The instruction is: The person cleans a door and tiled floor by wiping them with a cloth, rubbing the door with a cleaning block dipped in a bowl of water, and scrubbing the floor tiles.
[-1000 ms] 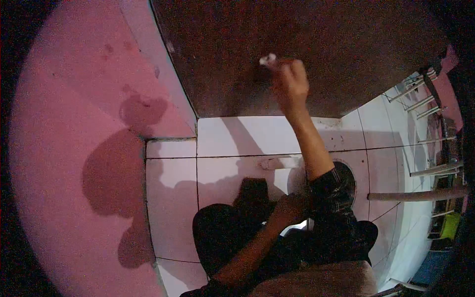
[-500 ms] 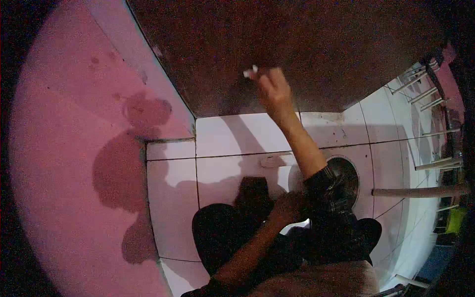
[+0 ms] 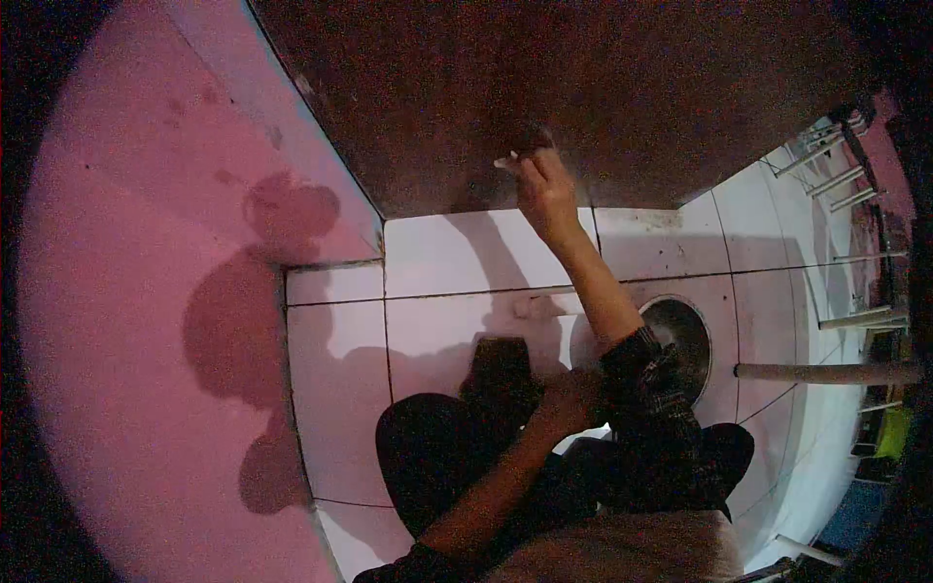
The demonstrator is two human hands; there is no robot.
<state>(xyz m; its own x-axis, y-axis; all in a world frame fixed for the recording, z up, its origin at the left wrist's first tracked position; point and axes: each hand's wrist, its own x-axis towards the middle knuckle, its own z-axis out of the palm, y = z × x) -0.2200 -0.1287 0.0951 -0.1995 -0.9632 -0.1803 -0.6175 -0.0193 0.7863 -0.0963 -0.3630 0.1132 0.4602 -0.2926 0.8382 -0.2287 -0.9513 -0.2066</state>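
Note:
My right hand (image 3: 547,199) is raised in front of a dark brown wood-like panel (image 3: 437,107), its arm stretched forward from a dark patterned sleeve. Its fingers are pinched round a small white piece (image 3: 506,161), whose kind is too small and blurred to tell. My left hand (image 3: 571,400) is low over my lap, beside the right sleeve and in deep shadow. Its fingers cannot be made out, nor whether they hold anything. Just right of the right forearm, a round metal bowl (image 3: 685,340) rests on the floor, partly covered by the sleeve.
White floor tiles (image 3: 437,253) with dark joints lie below the panel. A pink wall (image 3: 117,340) carrying my shadow runs along the left. Metal-legged chairs (image 3: 846,185) stand at the right, with a thick pale leg (image 3: 826,373) reaching inward. My dark-clothed knees (image 3: 418,437) are bent.
My right hand has shifted slightly down and right across the panel with the white piece, which looks turned differently. The left hand stays almost in place. The whole view has shifted a little.

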